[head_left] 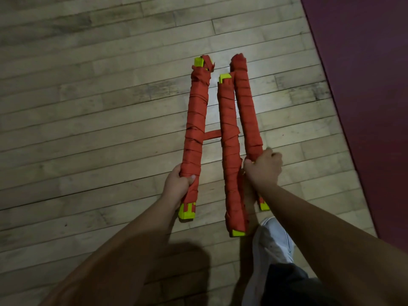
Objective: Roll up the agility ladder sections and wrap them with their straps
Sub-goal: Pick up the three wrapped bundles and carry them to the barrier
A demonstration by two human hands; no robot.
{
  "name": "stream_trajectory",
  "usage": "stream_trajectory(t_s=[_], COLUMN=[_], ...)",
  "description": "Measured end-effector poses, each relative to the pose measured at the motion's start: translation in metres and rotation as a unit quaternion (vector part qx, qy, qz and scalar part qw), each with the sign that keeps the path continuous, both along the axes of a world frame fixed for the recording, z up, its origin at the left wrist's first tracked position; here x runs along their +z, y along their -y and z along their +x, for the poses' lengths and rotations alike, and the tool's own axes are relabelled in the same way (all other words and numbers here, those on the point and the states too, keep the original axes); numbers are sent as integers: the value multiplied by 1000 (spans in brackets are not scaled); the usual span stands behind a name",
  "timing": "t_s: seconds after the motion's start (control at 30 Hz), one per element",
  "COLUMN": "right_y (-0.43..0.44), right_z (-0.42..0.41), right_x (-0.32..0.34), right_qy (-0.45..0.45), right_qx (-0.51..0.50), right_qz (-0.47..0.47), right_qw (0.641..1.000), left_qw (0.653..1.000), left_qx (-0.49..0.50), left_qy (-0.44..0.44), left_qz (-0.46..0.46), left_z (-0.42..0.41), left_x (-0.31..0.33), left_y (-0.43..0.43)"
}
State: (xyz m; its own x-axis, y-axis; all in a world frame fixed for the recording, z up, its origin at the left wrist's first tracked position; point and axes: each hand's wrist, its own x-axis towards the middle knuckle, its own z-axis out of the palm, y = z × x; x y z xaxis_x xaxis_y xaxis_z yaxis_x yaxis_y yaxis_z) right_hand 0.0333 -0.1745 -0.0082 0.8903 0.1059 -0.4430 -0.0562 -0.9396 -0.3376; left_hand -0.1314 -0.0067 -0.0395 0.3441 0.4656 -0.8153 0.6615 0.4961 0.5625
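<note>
Hands on the gear in the middle of the frame: three long ladder bundles, each wound tight in orange strap, fan out toward the top. The left hand [178, 184] grips the left bundle [196, 129] near its lower end, fingers curled round it and the thumb [191, 179] pressed across the front. Yellow plastic [186, 212] pokes out just below that grip, and more yellow shows at the far tip.

Over to the right hand [263, 169], knuckles up, fingers wrapped round the lower part of the right bundle [245, 107]. The middle bundle [229, 140] lies right against that hand's left edge and touches the right bundle higher up. Whether the fingers hold it as well, I cannot tell. Its yellow end sits lowest of the three, just beside a white shoe [273, 241].

One short strap [213, 134] runs level between the left and middle bundles, linking them about halfway up.

Underneath is a pale wooden floor [88, 107], with a maroon mat [364, 85] filling the upper right of the frame. Whether the far tips touch the boards is not clear.
</note>
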Motion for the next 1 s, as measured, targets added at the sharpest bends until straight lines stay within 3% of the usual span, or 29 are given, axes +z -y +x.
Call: stream_trajectory(t_s=[0.07,0.13,0.37,0.6,0.73,0.87,1.0], right_y=[-14,-35,-63,-69,-78,-81,-80], right_z=[-5,-8,9,-15,-33,-33,-26], right_x=[2,6,-6,-11,-13,-16,-15], right_qy=[107,71,-103,-109,-102,-143,-207], right_qx=[104,172,91,86,141,57,41], right_qz=[8,57,-18,12,53,102,140], right_qw=[989,981,990,990,983,983,967], left_qw=[1000,999,999,1000,1000,1000,999], left_qx=[24,28,21,-5,8,3,-37], left_qy=[-2,-8,-21,-13,-10,-2,24], left_qz=[-15,-20,15,9,10,3,23], left_z=[-3,-11,-29,-28,-29,-33,-35], left_x=[-1,-3,-8,-9,-8,-7,-2], left_y=[-3,-8,-19,-17,-15,-13,-8])
